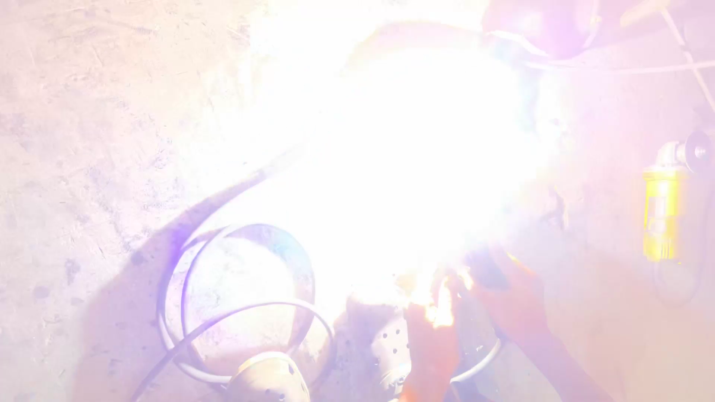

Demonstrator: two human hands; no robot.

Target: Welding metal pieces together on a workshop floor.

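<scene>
A fierce white glare (402,149) fills the middle of the view and washes out most of what lies under it. At its lower edge two hands show, both reddish in the light. The right hand (514,298) reaches in from the lower right, its fingers curled around a dark handle-like object (484,269) whose far end is lost in the glare; it seems to be gripping it, though the fingers are blurred. The left hand (432,342) comes up from the bottom edge just beside it, close to a bright orange flare (439,305); whether it is spread or clasped on something cannot be told.

Left of the hands, a thin round metal ring (298,260) lies on the pale concrete floor (89,149), with a curved light-coloured cable (246,313) looping over and around it. Two perforated pale shoe tips (391,350) sit near the bottom edge. Well apart, at the right edge, a yellow-bodied angle grinder (661,212) lies on the floor.
</scene>
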